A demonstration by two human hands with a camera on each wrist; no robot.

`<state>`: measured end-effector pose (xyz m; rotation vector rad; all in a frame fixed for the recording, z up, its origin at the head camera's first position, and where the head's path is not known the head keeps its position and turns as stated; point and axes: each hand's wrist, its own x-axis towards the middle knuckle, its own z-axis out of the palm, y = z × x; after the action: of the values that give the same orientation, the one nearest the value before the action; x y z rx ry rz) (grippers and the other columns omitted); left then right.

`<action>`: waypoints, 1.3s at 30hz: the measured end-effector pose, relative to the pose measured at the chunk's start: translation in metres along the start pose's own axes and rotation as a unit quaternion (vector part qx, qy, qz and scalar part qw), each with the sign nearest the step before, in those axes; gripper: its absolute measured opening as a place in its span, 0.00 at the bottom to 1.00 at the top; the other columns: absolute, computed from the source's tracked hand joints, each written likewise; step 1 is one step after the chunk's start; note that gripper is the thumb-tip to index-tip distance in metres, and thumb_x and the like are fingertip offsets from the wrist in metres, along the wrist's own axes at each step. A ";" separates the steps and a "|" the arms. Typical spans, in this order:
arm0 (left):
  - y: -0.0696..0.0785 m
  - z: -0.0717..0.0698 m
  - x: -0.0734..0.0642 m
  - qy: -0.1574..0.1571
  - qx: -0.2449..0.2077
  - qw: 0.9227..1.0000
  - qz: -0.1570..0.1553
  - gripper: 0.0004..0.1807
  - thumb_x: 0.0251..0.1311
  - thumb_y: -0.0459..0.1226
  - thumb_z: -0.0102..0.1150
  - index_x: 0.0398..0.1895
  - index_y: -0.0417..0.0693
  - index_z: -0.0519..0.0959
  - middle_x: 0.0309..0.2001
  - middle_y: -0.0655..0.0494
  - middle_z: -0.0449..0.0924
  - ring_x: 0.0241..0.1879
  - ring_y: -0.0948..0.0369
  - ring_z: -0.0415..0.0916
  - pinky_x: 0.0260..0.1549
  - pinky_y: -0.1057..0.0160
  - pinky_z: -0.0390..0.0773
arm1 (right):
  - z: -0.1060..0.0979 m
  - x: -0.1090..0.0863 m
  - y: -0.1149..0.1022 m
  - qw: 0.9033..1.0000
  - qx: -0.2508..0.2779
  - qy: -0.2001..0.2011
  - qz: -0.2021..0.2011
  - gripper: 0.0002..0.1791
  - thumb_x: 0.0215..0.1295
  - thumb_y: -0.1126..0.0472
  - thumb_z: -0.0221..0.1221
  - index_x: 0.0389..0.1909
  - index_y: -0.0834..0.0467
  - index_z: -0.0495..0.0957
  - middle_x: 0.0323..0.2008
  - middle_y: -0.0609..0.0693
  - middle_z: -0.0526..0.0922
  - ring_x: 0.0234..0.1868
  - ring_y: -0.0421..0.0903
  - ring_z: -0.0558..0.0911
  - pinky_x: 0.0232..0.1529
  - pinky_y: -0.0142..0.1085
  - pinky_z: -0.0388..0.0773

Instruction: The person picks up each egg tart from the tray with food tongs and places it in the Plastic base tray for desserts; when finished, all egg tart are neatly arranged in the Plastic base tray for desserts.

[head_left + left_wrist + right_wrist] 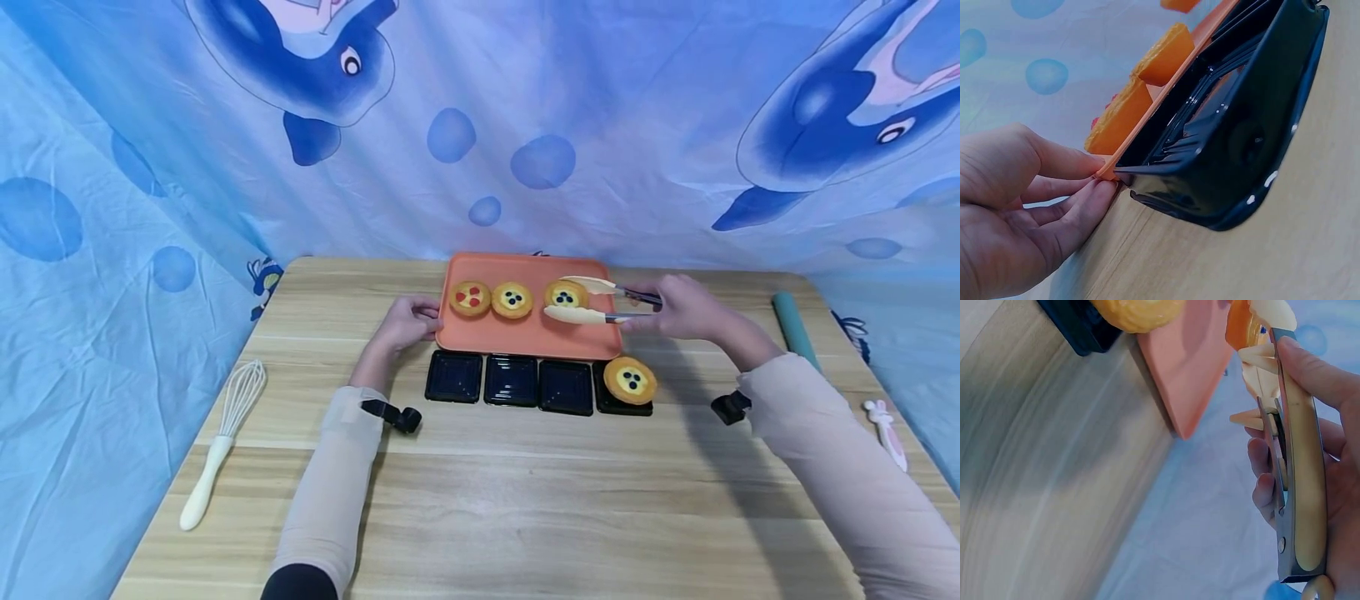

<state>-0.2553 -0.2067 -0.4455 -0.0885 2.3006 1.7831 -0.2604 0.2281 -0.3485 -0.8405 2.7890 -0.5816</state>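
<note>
In the head view, my left hand [405,323] is at the left edge of an orange tray [487,340], and the left wrist view shows thumb and fingers pinching its rim. My right hand [686,307] grips a pair of tongs [1304,469] with cream tips and metal arms. Between the tong tips is a blueberry-topped egg tart [564,295], over the right part of the tray. A tart with red pieces [470,299] and another blueberry tart [512,301] sit side by side on the tray's left half.
Several square black dishes [511,381] line the tray's near side. The rightmost bears a blueberry tart [630,381]. A whisk [228,425] lies at the table's left, a teal roller-like thing [795,327] and a small pink-and-white utensil [887,433] at the right. A blue curtain [630,200] hangs behind.
</note>
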 end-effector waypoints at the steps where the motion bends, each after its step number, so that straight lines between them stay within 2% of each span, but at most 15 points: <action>1: 0.000 0.000 0.000 0.000 0.001 1.000 0.000 0.21 0.63 0.25 0.60 0.59 0.29 0.72 0.47 0.38 0.74 0.39 0.53 0.78 0.37 0.61 0.86 | -0.002 -0.004 -0.002 1.000 -0.005 -0.001 0.000 0.38 0.61 0.45 0.69 0.65 0.63 0.73 0.11 0.44 0.60 0.13 0.41 0.56 0.18 0.36 0.58; 3: -0.001 0.001 0.001 -0.001 0.001 1.000 0.000 0.22 0.63 0.25 0.60 0.60 0.28 0.72 0.48 0.38 0.74 0.40 0.52 0.78 0.38 0.60 0.86 | -0.007 -0.012 -0.006 1.000 -0.011 -0.001 -0.001 0.38 0.62 0.45 0.68 0.67 0.62 0.72 0.10 0.44 0.59 0.12 0.41 0.55 0.18 0.36 0.58; 5: -0.002 0.001 0.002 -0.002 0.000 1.000 -0.001 0.22 0.63 0.25 0.60 0.60 0.28 0.71 0.48 0.37 0.74 0.40 0.52 0.78 0.38 0.60 0.86 | -0.010 -0.020 -0.010 1.000 -0.015 0.001 -0.011 0.38 0.62 0.46 0.68 0.68 0.61 0.71 0.15 0.48 0.72 0.12 0.41 0.55 0.18 0.36 0.59; 7: -0.002 0.000 0.003 -0.001 -0.002 1.000 -0.004 0.23 0.62 0.25 0.60 0.60 0.28 0.71 0.49 0.37 0.74 0.41 0.52 0.78 0.38 0.60 0.86 | -0.012 -0.028 -0.013 1.000 -0.019 0.004 -0.017 0.38 0.62 0.47 0.68 0.68 0.60 0.71 0.28 0.53 0.83 0.11 0.40 0.56 0.20 0.36 0.62; 8: -0.002 0.000 0.003 -0.001 -0.002 1.000 -0.004 0.23 0.62 0.25 0.60 0.60 0.28 0.71 0.49 0.37 0.74 0.41 0.52 0.78 0.39 0.60 0.86 | -0.013 -0.031 -0.015 0.999 -0.024 0.004 -0.020 0.38 0.62 0.46 0.68 0.69 0.60 0.70 0.32 0.54 0.84 0.11 0.39 0.56 0.20 0.36 0.63; 10: -0.003 0.000 0.003 0.000 -0.004 1.000 -0.005 0.23 0.62 0.25 0.60 0.61 0.28 0.71 0.49 0.37 0.74 0.41 0.52 0.78 0.39 0.60 0.86 | -0.013 -0.037 -0.018 0.999 -0.031 0.006 -0.031 0.38 0.62 0.46 0.68 0.68 0.61 0.71 0.48 0.58 0.84 0.11 0.38 0.57 0.22 0.36 0.65; 13: -0.003 -0.001 0.003 0.000 -0.005 1.000 -0.006 0.23 0.62 0.25 0.60 0.61 0.27 0.71 0.49 0.36 0.74 0.40 0.52 0.79 0.39 0.61 0.86 | -0.011 -0.045 -0.021 0.998 -0.042 0.001 -0.039 0.38 0.62 0.44 0.67 0.67 0.62 0.71 0.54 0.60 0.82 0.13 0.38 0.60 0.26 0.37 0.69; 15: -0.003 -0.001 0.002 0.001 -0.007 1.000 -0.008 0.23 0.61 0.24 0.60 0.60 0.27 0.71 0.49 0.36 0.74 0.40 0.53 0.79 0.39 0.61 0.86 | -0.008 -0.051 -0.023 0.998 -0.047 0.001 -0.049 0.38 0.62 0.44 0.67 0.67 0.63 0.72 0.58 0.59 0.79 0.19 0.40 0.72 0.31 0.40 0.74; 17: -0.003 -0.001 0.002 0.002 -0.008 1.000 -0.010 0.23 0.61 0.24 0.60 0.60 0.27 0.71 0.49 0.36 0.74 0.40 0.53 0.79 0.39 0.60 0.86 | -0.004 -0.057 -0.025 0.997 -0.053 0.005 -0.059 0.38 0.62 0.45 0.68 0.66 0.63 0.73 0.58 0.59 0.80 0.31 0.45 0.81 0.38 0.45 0.79; 19: -0.002 -0.001 0.002 0.005 -0.006 1.000 -0.011 0.22 0.61 0.24 0.60 0.60 0.28 0.72 0.49 0.37 0.75 0.40 0.53 0.79 0.38 0.60 0.86 | 0.001 -0.063 -0.027 0.996 -0.054 0.010 -0.070 0.36 0.60 0.48 0.70 0.65 0.64 0.74 0.55 0.59 0.82 0.36 0.48 0.82 0.38 0.45 0.79; 24: -0.002 0.000 0.002 0.005 -0.004 1.000 -0.008 0.23 0.61 0.24 0.60 0.60 0.28 0.72 0.49 0.37 0.75 0.40 0.52 0.79 0.39 0.60 0.86 | 0.013 -0.073 -0.029 0.995 -0.049 0.012 -0.087 0.35 0.59 0.50 0.71 0.63 0.64 0.75 0.50 0.55 0.84 0.34 0.45 0.79 0.34 0.41 0.76; 28: -0.002 0.000 0.002 0.008 -0.007 1.000 -0.011 0.23 0.61 0.24 0.60 0.60 0.28 0.72 0.48 0.38 0.75 0.40 0.54 0.79 0.38 0.61 0.86 | 0.019 -0.075 -0.030 0.994 -0.049 0.003 -0.094 0.34 0.59 0.50 0.71 0.62 0.64 0.77 0.53 0.57 0.83 0.42 0.50 0.81 0.37 0.43 0.77; 39: -0.001 0.001 0.002 0.006 -0.008 1.000 -0.009 0.22 0.61 0.24 0.61 0.59 0.28 0.73 0.48 0.37 0.75 0.39 0.53 0.79 0.38 0.60 0.86 | 0.027 -0.077 -0.030 0.993 -0.056 0.001 -0.100 0.33 0.55 0.50 0.74 0.59 0.61 0.80 0.52 0.54 0.84 0.41 0.48 0.81 0.36 0.42 0.76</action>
<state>-0.2571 -0.2054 -0.4470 -0.1224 2.2863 1.7960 -0.1750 0.2398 -0.3573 -1.1542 2.7810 -0.4572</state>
